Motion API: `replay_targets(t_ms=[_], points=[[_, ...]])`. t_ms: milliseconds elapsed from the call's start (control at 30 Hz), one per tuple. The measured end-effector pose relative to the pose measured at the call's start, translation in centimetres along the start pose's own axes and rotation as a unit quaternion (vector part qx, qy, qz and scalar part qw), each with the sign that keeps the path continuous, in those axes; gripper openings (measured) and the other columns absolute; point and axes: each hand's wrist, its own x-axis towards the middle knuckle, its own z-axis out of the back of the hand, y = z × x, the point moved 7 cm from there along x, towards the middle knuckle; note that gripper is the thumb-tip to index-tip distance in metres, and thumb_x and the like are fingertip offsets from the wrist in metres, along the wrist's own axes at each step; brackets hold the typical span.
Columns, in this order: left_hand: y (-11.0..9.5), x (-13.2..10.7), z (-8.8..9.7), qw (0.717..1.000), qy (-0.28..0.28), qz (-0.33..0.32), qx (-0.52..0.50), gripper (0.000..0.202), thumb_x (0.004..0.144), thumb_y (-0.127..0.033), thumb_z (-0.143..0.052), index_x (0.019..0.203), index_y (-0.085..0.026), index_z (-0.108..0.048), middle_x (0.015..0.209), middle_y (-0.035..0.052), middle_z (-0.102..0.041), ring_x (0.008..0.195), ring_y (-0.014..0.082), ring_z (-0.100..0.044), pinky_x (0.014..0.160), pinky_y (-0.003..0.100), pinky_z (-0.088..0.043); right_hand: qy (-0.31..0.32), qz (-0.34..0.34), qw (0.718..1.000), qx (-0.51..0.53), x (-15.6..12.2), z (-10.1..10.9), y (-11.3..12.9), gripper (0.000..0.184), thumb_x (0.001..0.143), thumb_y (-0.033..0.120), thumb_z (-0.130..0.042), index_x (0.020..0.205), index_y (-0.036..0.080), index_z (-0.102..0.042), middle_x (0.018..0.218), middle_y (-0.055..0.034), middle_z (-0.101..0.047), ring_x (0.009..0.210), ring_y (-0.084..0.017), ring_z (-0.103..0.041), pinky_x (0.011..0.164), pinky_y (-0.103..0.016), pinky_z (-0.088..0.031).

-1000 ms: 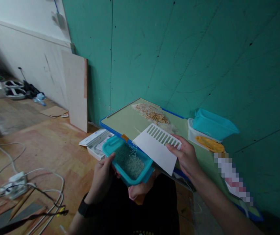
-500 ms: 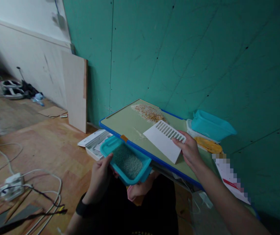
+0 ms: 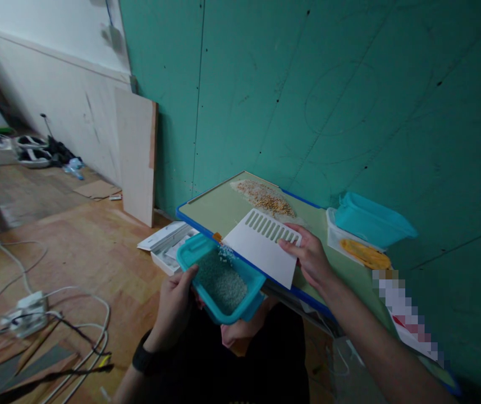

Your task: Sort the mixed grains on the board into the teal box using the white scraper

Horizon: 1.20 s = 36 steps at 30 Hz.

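Note:
My left hand (image 3: 175,306) grips the near left side of a teal plastic tub (image 3: 246,306) half full of white grains, held just below the front edge of a small green table (image 3: 219,207) with a blue rim. My right hand (image 3: 307,259) pinches a white slotted scraper card (image 3: 261,249) by its slotted end, the card's lower edge at the table edge over the tub. A few white grains fall from the card into the tub. A heap of yellow and white grains (image 3: 265,197) lies at the table's far side.
A teal tub (image 3: 370,221) sits on a white tub holding something yellow (image 3: 364,253) at the table's right. White boxes (image 3: 164,241) lie on the wooden floor below the table. Cables and a power strip (image 3: 25,314) lie at left. A board (image 3: 137,160) leans on the green wall.
My right hand has drawn the scraper card from the table's middle back to the front edge, and white grains are spilling off it into the tub. The left hand keeps the tub under the edge.

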Motion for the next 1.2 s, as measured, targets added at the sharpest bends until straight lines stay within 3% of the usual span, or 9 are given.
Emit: replay_targets(t_ms=[133,333,533,833,1200], points=[[0.2,0.0,0.2,1.000,-0.006,0.007,0.000,0.056,0.074,-0.061,-0.078,0.040,-0.023,-0.056,0.035,0.0000,-0.055,0.031,0.0132,-0.049,0.035,0.024,-0.037,-0.012,0.009,1.000,0.009,0.4,0.5,0.8,0.066,0.050,0.040,-0.097,0.108,0.022,-0.071,0.095,-0.0045,-0.078,0.080,-0.023,-0.070,0.072,-0.036,-0.056],[0.7,0.4,0.7,1.000,-0.024,0.008,-0.006,0.055,0.075,-0.061,-0.078,0.042,-0.023,-0.055,0.035,-0.0016,-0.054,0.030,0.0133,-0.048,0.034,0.024,-0.036,-0.084,0.068,0.994,-0.003,4.3,2.2,1.0,0.070,0.051,0.040,-0.094,0.113,0.021,-0.068,0.096,-0.0035,-0.076,0.080,-0.022,-0.068,0.071,-0.035,-0.054],[0.7,0.2,0.9,0.999,-0.029,0.013,0.015,0.054,0.078,-0.057,-0.075,0.038,-0.025,-0.057,0.034,0.0001,-0.054,0.030,0.0141,-0.048,0.036,0.026,-0.036,-0.064,0.070,0.995,-0.038,7.1,0.8,-0.2,0.062,0.049,0.036,-0.090,0.105,0.020,-0.068,0.088,-0.0017,-0.075,0.076,-0.020,-0.066,0.074,-0.035,-0.053],[-0.7,0.1,0.3,1.000,-0.006,0.009,0.004,0.052,0.071,-0.058,-0.079,0.039,-0.023,-0.058,0.037,0.0017,-0.058,0.034,0.0144,-0.052,0.039,0.026,-0.041,0.029,0.034,0.999,-0.010,5.0,-2.0,-0.5,0.059,0.049,0.035,-0.093,0.101,0.021,-0.070,0.088,-0.0006,-0.075,0.078,-0.020,-0.067,0.077,-0.035,-0.052],[-0.3,0.6,0.0,0.999,0.022,0.019,-0.012,0.052,0.073,-0.058,-0.078,0.039,-0.023,-0.061,0.038,0.0021,-0.058,0.034,0.0143,-0.052,0.040,0.026,-0.042,0.028,0.011,0.999,0.029,3.6,-2.3,-0.5,0.061,0.047,0.036,-0.097,0.101,0.021,-0.072,0.088,-0.0020,-0.078,0.075,-0.020,-0.070,0.070,-0.033,-0.056]])
